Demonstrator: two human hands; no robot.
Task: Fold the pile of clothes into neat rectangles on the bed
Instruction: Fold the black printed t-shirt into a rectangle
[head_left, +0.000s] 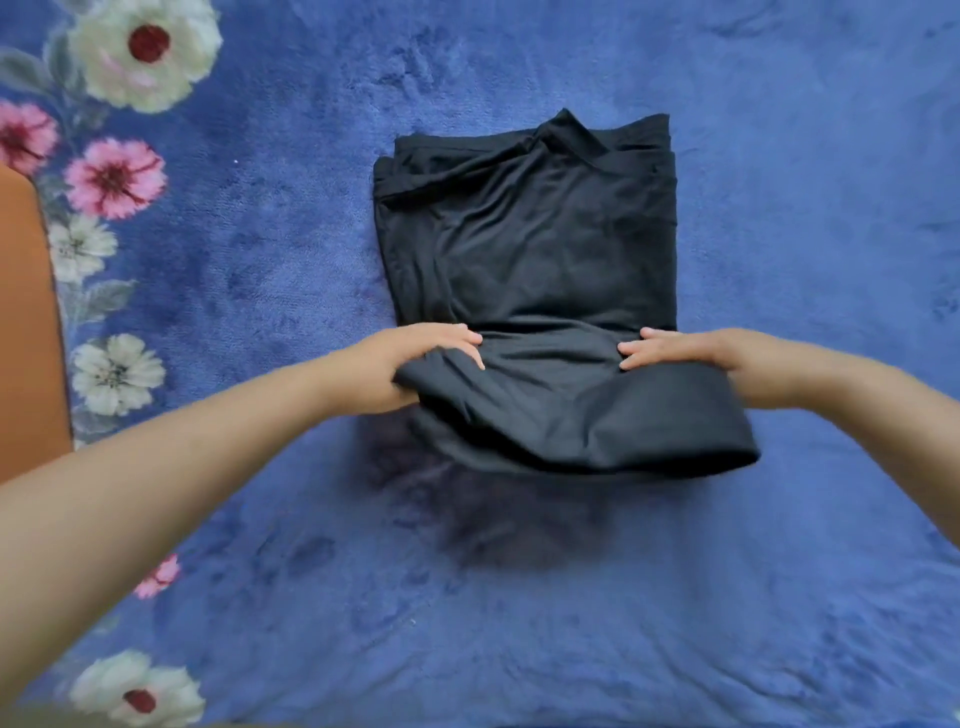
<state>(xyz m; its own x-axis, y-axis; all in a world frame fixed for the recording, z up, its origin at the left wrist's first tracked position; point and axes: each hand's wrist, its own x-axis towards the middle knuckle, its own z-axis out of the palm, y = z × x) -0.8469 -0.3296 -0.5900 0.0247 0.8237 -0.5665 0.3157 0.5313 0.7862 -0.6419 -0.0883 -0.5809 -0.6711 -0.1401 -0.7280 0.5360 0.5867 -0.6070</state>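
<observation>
L hand (415, 358) and R hand (670, 351) each pinch a side of the black garment (530, 249), fingers on top w/ thumbs tucked under, lifting its near end off the blue blanket (779, 571) mid-bed while the far part lies flat. Risk, imo: slack cloth sags btwn the grips, so the fold could land skewed or bunch the layers underneath. Thumbs and the garment's underside are hidden, the far end is a rumpled stack I can't sort out, and no other clothes are in frame.
</observation>
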